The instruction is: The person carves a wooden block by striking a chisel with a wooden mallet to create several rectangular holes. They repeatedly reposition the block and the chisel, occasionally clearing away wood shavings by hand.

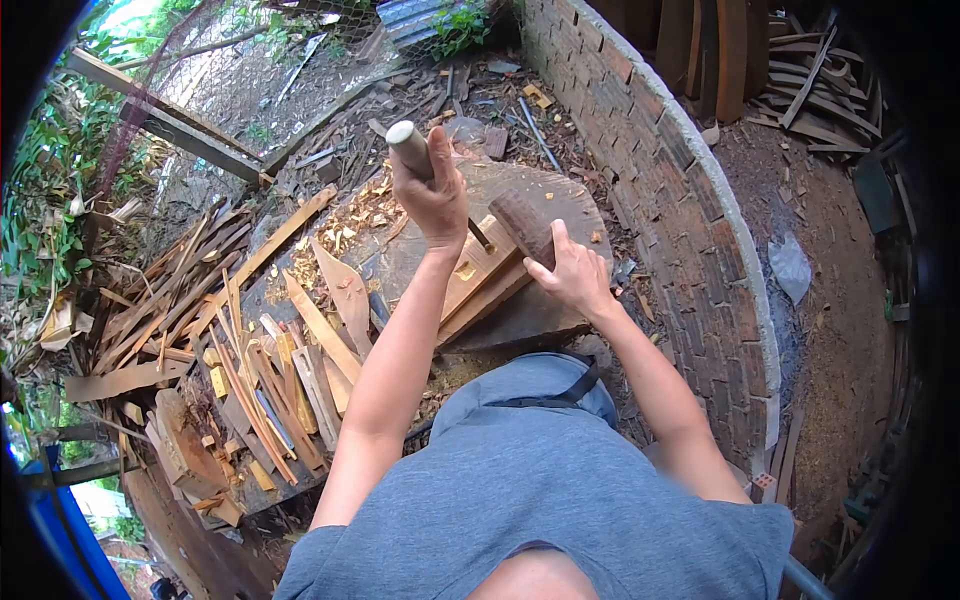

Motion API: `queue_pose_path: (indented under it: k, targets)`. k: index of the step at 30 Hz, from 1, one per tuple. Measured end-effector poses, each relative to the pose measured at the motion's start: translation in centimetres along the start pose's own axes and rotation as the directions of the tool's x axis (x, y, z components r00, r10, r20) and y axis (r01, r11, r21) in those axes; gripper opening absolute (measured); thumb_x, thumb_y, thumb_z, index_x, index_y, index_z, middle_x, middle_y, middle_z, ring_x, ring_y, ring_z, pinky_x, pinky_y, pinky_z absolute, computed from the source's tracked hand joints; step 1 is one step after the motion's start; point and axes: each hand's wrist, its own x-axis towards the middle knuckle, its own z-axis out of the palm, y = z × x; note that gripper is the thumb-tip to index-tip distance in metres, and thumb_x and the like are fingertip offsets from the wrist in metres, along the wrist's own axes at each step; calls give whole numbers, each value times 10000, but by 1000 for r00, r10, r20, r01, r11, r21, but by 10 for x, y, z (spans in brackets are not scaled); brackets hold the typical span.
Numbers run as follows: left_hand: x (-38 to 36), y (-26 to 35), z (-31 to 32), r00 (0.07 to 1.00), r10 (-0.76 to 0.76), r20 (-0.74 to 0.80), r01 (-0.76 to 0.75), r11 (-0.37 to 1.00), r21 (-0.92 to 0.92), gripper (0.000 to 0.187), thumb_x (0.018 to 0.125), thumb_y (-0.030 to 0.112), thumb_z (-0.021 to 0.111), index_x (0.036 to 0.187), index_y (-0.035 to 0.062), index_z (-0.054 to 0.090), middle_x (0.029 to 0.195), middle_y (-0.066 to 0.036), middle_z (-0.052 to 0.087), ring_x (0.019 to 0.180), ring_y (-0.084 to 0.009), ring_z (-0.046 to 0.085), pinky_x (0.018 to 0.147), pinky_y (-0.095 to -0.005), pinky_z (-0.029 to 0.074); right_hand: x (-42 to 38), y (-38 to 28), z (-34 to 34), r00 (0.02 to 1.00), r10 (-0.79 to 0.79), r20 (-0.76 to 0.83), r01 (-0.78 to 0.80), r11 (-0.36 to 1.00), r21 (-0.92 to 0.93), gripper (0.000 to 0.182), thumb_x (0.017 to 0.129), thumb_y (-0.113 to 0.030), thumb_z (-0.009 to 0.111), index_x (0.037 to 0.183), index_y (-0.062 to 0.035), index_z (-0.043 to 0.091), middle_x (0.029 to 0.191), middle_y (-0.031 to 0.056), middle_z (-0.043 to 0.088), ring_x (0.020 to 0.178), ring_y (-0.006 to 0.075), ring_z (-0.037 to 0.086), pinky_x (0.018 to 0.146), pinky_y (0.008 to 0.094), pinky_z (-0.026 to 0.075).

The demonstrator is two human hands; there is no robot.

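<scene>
My left hand point(432, 205) is wrapped around the handle of a chisel point(404, 135), whose pale rounded butt shows above the fist. The blade slants down to a notch in a light wooden piece point(462, 292). A second cut hole shows in that piece, nearer to me. The wood rests on a large round stump point(560, 195). Closed on a dark, blocky wooden mallet point(524, 222), my right hand point(578, 272) is just right of the workpiece. The mallet's head lies beside the chisel blade in this view; its handle is hidden by the hand.
Wood chips point(345, 225) litter the stump's left side. Boards and offcuts point(285, 385) lie in heaps at the left. A curved brick wall point(690, 240) bounds the right side, with a plastic bag point(790, 268) beyond it. Wire fencing point(235, 85) stands at the back left.
</scene>
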Motion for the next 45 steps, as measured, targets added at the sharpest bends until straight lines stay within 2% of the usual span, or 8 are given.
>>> queue_pose_path:
  k: [13,19,23,27,33,37,42,45]
  targets:
    - [-3,-3,1,999,42,2,-42,996,83,359,939,370,658,928,66,469,632,0,506,423,-51,458,346,-208,348,4,1,-4,999,21,26,-21,1000,16,662,824,-482,644,1241,-23,412,941,295,661,885,462,652,772,529,505]
    - [-12,4,10,990,138,35,-142,980,140,362,938,354,667,982,31,510,680,-6,535,491,-60,501,400,-219,400,42,-25,-74,1000,-21,-6,20,763,646,648,788,-443,680,1198,33,521,1095,253,644,1020,293,645,886,418,487]
    - [-17,15,12,995,78,61,-88,979,184,323,943,309,670,973,16,538,703,-80,608,576,-155,576,540,-299,452,42,-95,-164,857,-351,-378,505,721,474,553,817,-391,655,1157,19,504,866,215,680,745,281,688,727,422,540]
    - [-18,14,7,947,297,122,-317,924,212,317,932,281,682,1004,13,529,738,-88,612,634,-150,596,569,-294,460,46,-122,-180,879,-468,-88,464,884,-56,469,844,-399,600,1081,-3,520,781,204,680,645,325,687,642,450,553]
    - [-22,11,7,985,155,75,-166,971,174,348,917,301,685,1034,15,527,738,-86,583,632,-181,584,578,-309,460,62,-135,-199,774,-568,-280,599,800,36,477,837,-443,612,1048,-33,490,688,159,625,616,319,644,578,449,464]
    - [-19,-3,8,878,462,128,-478,824,303,299,816,62,616,1092,-15,532,798,-133,626,670,-258,630,632,-329,494,57,-133,-176,871,-477,118,490,829,-269,575,813,-447,592,1193,-21,524,859,250,693,812,386,702,779,476,546]
    - [-24,4,5,964,205,170,-240,947,215,309,902,146,654,1130,-7,512,878,-107,620,739,-184,615,647,-292,481,51,-141,-201,851,-505,-147,507,862,-27,609,828,-477,594,1209,-14,486,746,196,652,661,305,680,602,426,520]
    - [-22,4,7,951,290,105,-303,942,142,320,938,227,666,1098,-1,508,795,-48,589,672,-144,579,608,-273,466,59,-125,-173,893,-432,126,450,864,-224,576,842,-495,586,1143,-16,478,719,169,638,644,294,663,608,432,502]
